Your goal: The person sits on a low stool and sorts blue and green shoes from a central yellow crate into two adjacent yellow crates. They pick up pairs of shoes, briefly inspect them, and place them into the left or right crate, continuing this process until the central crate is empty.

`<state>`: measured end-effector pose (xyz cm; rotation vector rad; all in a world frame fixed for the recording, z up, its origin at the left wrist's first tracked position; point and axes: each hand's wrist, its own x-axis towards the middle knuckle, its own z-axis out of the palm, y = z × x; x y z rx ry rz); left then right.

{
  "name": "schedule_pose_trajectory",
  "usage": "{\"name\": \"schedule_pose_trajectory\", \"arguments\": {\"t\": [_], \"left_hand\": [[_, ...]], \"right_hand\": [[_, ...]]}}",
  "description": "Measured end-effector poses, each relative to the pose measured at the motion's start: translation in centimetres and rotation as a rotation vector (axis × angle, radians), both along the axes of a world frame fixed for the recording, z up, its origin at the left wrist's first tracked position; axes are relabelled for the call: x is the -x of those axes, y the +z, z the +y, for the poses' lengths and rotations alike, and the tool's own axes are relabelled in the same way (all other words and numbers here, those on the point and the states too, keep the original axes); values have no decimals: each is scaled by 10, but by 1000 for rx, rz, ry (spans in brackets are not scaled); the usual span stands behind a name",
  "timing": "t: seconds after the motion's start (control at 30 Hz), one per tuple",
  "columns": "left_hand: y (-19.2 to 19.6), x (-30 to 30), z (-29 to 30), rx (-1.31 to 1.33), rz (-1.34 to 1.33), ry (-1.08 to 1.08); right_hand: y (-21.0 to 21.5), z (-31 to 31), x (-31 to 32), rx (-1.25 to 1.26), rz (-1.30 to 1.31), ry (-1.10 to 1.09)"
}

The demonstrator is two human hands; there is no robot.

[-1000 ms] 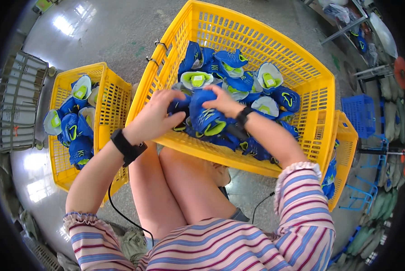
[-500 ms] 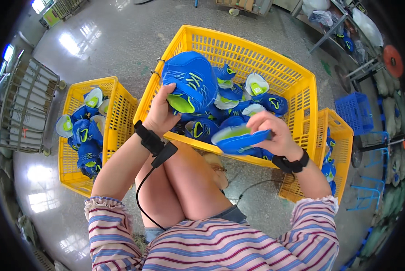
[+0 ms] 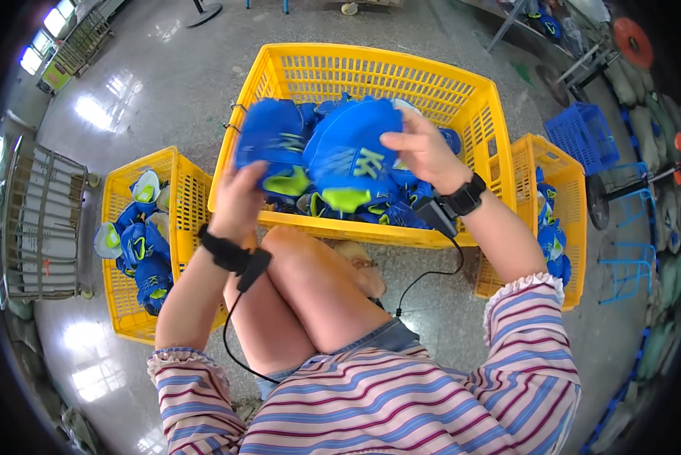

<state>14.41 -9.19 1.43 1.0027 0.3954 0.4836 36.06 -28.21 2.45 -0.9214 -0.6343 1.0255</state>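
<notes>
Two blue shoe uppers with lime-green linings are held side by side over a large yellow crate (image 3: 386,233). My left hand (image 3: 238,199) is closed on the left shoe upper (image 3: 272,129), which is blurred by motion. With the thumb across its front, my right hand (image 3: 435,155) grips the right shoe upper (image 3: 352,144) at its right edge. The right upper's patterned outer side faces me, and its green lining shows at the bottom. Beneath them, several more blue uppers (image 3: 401,216) lie heaped in the crate, partly hidden by the held pair.
To the left stands a smaller yellow crate (image 3: 191,205) with several blue uppers inside. Another yellow crate of uppers (image 3: 572,174) is on the right, near a blue basket (image 3: 583,136). A barred metal cart (image 3: 44,220) is at far left. My bare knees are close below the large crate.
My right hand has moved up and turned its upper from edge-on to face me, beside the other one. My left hand has shifted slightly left and lower with its upper.
</notes>
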Motion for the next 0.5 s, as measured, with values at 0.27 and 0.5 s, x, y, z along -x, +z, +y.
{"name": "schedule_pose_trajectory", "arguments": {"t": [0.27,0.5], "left_hand": [[-35,106,107,40,23,314],[-6,6,-4,10,135,-450]], "right_hand": [[11,-133,-51,137,-22,-334],[10,20,38,191,-486,170]]}}
